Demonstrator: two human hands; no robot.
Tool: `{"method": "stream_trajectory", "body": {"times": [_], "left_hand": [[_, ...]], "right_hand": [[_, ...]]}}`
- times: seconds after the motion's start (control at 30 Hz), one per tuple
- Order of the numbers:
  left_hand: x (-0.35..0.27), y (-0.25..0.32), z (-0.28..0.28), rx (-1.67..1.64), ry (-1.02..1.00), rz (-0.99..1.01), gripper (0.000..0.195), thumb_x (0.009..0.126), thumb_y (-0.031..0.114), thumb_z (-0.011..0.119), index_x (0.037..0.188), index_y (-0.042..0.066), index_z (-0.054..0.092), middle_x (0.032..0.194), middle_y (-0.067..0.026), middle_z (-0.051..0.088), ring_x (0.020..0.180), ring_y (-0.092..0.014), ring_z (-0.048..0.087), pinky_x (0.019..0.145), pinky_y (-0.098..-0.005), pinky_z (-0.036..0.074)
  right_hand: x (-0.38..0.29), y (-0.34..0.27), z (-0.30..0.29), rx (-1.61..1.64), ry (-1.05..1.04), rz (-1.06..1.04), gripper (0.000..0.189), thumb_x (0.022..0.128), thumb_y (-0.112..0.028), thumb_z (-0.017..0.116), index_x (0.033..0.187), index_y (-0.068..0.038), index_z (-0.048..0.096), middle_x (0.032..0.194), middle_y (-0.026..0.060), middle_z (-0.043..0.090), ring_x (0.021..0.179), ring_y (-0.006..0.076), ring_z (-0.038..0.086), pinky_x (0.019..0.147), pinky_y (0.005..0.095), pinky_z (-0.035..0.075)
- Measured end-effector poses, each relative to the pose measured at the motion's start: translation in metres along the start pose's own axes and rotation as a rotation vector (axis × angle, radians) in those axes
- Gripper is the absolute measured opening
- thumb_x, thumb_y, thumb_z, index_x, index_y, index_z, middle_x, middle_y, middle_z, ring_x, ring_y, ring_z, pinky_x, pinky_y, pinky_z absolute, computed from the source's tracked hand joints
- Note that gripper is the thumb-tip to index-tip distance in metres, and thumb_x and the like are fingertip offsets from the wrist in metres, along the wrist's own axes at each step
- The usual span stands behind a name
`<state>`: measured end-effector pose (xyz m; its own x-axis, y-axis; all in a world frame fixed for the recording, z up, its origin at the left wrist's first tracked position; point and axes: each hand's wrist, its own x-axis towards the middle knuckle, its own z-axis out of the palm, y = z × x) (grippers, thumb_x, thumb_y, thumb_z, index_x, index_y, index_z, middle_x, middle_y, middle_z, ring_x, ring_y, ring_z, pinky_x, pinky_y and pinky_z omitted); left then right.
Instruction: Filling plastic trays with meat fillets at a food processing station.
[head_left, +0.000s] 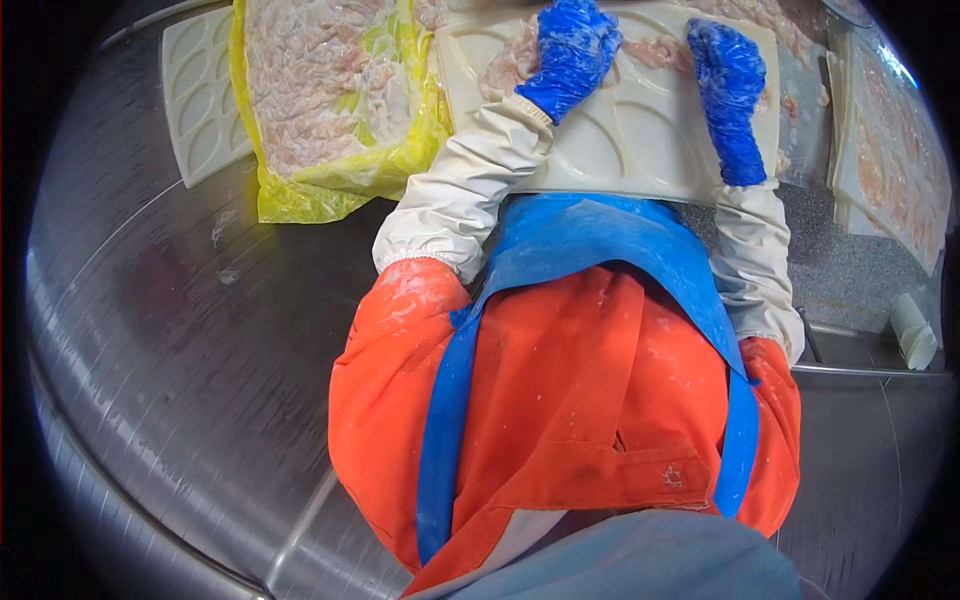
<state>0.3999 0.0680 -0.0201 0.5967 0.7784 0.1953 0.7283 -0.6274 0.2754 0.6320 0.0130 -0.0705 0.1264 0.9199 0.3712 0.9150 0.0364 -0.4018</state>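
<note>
A white mould tray (600, 142) with round and oval recesses lies before me. My left hand (576, 52), in a wet blue glove, is over its upper middle with the fingers curled down. It touches pale raw meat (514, 66), which looks like poultry, at its left side. Farther right, my right hand (727, 79), also gloved in blue, is bent over the tray's right part. Another strip of raw meat (660, 52) lies in the tray between the two hands. Both sets of fingertips are hidden beneath the gloves' backs, so I cannot see what they grip.
To the left, a yellow plastic liner (337, 184) holds a heap of raw meat pieces (315, 90). It overlaps a second mould tray (201, 112). Stacked sheets bearing flat meat pieces (892, 142) stand at the right. A white roll (913, 330) is near a metal rail (862, 369).
</note>
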Motion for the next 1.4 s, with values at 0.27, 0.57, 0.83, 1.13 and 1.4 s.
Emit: {"method": "stream_trajectory", "body": {"times": [0.27,0.57,0.83,1.13,1.4], "left_hand": [[-0.004,-0.013,0.035,-0.039,0.202,-0.026,0.018,0.089,0.024,0.062,0.092,0.006,0.064,0.099,-0.0181,0.059,0.098,-0.039,0.055,0.085,-0.0500,0.044],[-0.007,0.013,0.037,-0.012,0.108,0.164,0.025,0.082,0.021,0.064,0.106,0.018,0.072,0.091,-0.0108,0.066,0.088,-0.033,0.062,0.072,-0.0455,0.047],[-0.031,-0.003,0.031,-0.041,0.102,0.304,0.027,0.079,0.017,0.063,0.105,0.016,0.071,0.103,-0.0074,0.065,0.100,-0.029,0.062,0.085,-0.0482,0.047],[-0.068,-0.002,-0.008,-0.162,0.242,-0.092,0.037,0.079,0.023,0.077,0.113,0.011,0.068,0.102,-0.0114,0.067,0.097,-0.032,0.061,0.093,-0.0460,0.045],[-0.070,-0.022,0.024,-0.267,0.274,-0.175,0.033,0.080,0.028,0.075,0.106,0.009,0.067,0.095,-0.0126,0.065,0.093,-0.036,0.059,0.086,-0.0499,0.043]], "right_hand": [[0.015,-0.022,0.000,0.147,0.046,-0.176,0.022,0.087,-0.013,0.068,0.108,-0.014,0.074,0.102,0.0089,0.073,0.093,0.0293,0.068,0.085,0.0386,0.052],[-0.002,-0.018,-0.012,-0.082,-0.142,-0.292,0.021,0.090,-0.015,0.064,0.108,-0.015,0.074,0.094,0.0092,0.071,0.086,0.0310,0.067,0.078,0.0411,0.052],[-0.031,-0.026,-0.012,0.093,-0.080,-0.296,0.021,0.088,-0.012,0.069,0.109,-0.014,0.073,0.094,0.0078,0.072,0.085,0.0293,0.067,0.076,0.0400,0.053],[-0.024,-0.062,-0.029,0.148,-0.168,-0.377,0.054,0.093,-0.030,0.066,0.142,-0.012,0.054,0.146,0.0131,0.053,0.131,0.0303,0.052,0.108,0.0401,0.042],[-0.036,-0.067,-0.002,-0.058,-0.196,-0.274,0.064,0.099,-0.039,0.054,0.156,-0.018,0.035,0.161,0.0067,0.034,0.147,0.0257,0.033,0.120,0.0477,0.021]]}}
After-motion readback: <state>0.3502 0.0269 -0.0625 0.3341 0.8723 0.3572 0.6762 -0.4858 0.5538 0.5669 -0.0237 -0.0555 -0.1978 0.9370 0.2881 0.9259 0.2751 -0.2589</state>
